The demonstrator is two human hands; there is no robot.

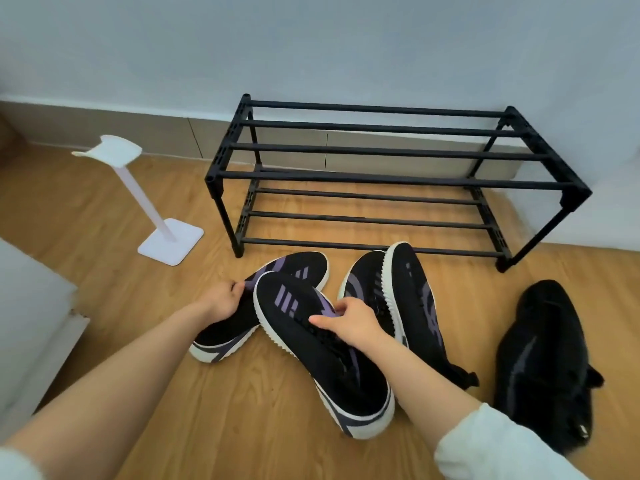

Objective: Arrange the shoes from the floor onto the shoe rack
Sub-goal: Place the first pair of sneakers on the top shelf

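Four shoes (550, 355) on floor | one shoe rack (391, 174) | two hands gripping

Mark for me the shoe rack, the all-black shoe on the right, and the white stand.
shoe rack (388, 176): head view, front bar of the top tier.
all-black shoe (543, 341): head view, middle of its upper.
white stand (171, 244): head view, flat square base.

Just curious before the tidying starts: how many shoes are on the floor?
5: two overlapping under the hands, at and; two leaning together; one all-black far right. None seems hidden.
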